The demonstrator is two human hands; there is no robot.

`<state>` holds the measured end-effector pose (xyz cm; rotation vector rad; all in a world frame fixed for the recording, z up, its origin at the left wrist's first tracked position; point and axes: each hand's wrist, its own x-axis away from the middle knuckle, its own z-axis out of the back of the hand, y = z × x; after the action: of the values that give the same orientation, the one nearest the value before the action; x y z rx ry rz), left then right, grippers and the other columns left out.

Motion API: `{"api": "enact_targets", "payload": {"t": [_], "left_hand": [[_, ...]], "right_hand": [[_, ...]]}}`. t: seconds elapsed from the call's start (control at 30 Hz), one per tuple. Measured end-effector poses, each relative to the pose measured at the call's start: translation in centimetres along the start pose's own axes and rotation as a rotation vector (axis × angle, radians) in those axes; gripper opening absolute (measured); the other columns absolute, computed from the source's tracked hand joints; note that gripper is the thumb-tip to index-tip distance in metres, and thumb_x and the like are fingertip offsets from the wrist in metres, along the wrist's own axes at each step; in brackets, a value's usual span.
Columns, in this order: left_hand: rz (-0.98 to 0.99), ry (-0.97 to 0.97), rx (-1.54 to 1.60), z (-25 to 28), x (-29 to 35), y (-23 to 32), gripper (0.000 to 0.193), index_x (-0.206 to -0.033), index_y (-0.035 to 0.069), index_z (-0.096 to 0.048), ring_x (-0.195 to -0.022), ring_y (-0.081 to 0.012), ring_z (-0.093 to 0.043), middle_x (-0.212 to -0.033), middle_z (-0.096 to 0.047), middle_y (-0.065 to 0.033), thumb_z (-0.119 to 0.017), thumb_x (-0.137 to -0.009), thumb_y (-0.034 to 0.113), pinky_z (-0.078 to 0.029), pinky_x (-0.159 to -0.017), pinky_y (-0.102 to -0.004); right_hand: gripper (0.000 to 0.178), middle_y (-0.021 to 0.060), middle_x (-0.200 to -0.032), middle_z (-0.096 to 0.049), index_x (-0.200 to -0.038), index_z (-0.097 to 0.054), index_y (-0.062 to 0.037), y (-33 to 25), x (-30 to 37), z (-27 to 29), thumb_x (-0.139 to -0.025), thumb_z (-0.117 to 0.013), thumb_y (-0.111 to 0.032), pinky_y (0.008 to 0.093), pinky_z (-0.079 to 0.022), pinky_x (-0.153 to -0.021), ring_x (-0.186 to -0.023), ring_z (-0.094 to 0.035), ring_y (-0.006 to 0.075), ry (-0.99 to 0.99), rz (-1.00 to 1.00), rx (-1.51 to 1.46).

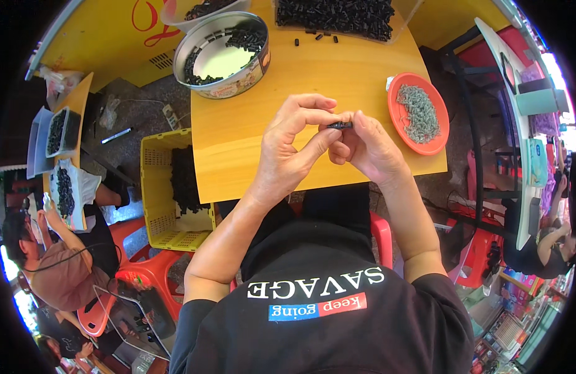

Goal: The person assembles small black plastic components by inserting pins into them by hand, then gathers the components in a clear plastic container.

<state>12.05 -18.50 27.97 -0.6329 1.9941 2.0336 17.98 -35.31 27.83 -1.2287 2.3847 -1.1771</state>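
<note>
Above the wooden table [313, 68], near its front edge, my two hands meet around a small black plastic piece [340, 125]. My left hand [294, 137] pinches it between thumb and forefinger, the other fingers bent above. My right hand [369, 140] closes on its other end with thumb and fingertips. Fingers hide part of the piece, so its exact kind cannot be made out. To the right of my hands is an orange-red plate [395, 128] heaped with small silvery metal parts [420, 112]. At the back left stands a round tin [263, 59] with black pieces inside.
A clear container [394, 37] full of black pieces is at the back, with several loose pieces [319, 37] before it. A yellow crate [160, 187] stands left of the table. A dark metal frame [469, 93] rises on the right. Another person [63, 255] sits far left.
</note>
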Motion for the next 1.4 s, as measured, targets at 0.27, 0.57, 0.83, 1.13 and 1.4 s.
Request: {"api": "enact_targets", "payload": {"t": [0.27,0.57,0.83,1.13,1.4], "left_hand": [[0.031,0.004,0.092,-0.3,0.2,0.1,0.019,-0.100,0.006,-0.070,-0.105,-0.0209,-0.060,-0.108,-0.062,-0.0099,-0.071,-0.082,0.000,-0.045,-0.093,-0.0321],[0.099,-0.001,0.162,0.0,0.5,0.9,0.018,-0.096,0.003,-0.068,-0.091,-0.0169,-0.064,-0.103,-0.064,-0.0090,-0.071,-0.080,-0.005,-0.053,-0.076,-0.0270],[0.193,0.025,0.118,2.0,1.2,0.4,0.018,-0.098,0.003,-0.068,-0.092,-0.0171,-0.064,-0.105,-0.063,-0.0098,-0.069,-0.082,-0.005,-0.053,-0.078,-0.0275],[0.245,0.446,-0.392,14.2,5.7,-1.4,0.018,-0.106,-0.001,-0.068,-0.092,-0.0097,-0.060,-0.098,-0.064,-0.0041,-0.064,-0.089,-0.004,-0.047,-0.083,-0.0224],[0.446,0.596,-0.914,26.9,16.3,-7.6,0.032,-0.123,0.001,-0.061,-0.104,-0.0187,-0.061,-0.122,-0.058,-0.0119,-0.064,-0.091,0.007,-0.050,-0.089,-0.0303]], "right_hand": [[0.037,0.0014,-0.081,-0.057,-0.105,-0.063,-0.0016,0.2,-0.1,1.0,-0.095,-0.062,-0.038,0.0264,-0.044,-0.063,-0.072,-0.051,0.0096,-0.129,0.015,-0.073],[0.033,0.0068,-0.092,-0.063,-0.106,-0.061,0.0000,0.0,0.1,-0.5,-0.096,-0.062,-0.032,0.0299,-0.048,-0.075,-0.081,-0.058,0.0146,-0.098,0.060,0.013],[0.029,0.0058,-0.094,-0.064,-0.104,-0.061,-0.0015,1.7,-1.6,-1.3,-0.096,-0.061,-0.030,0.0298,-0.052,-0.076,-0.081,-0.060,0.0125,-0.054,-0.047,-0.011],[0.029,0.0038,-0.091,-0.065,-0.107,-0.066,0.0025,0.8,-8.0,3.4,-0.095,-0.063,-0.024,0.0237,-0.050,-0.067,-0.069,-0.058,0.0071,0.219,0.070,0.663],[0.025,0.0009,-0.075,-0.064,-0.106,-0.069,0.0002,-3.5,-15.6,8.5,-0.091,-0.064,-0.020,0.0222,-0.046,-0.058,-0.063,-0.056,0.0052,0.609,0.252,1.041]]}}
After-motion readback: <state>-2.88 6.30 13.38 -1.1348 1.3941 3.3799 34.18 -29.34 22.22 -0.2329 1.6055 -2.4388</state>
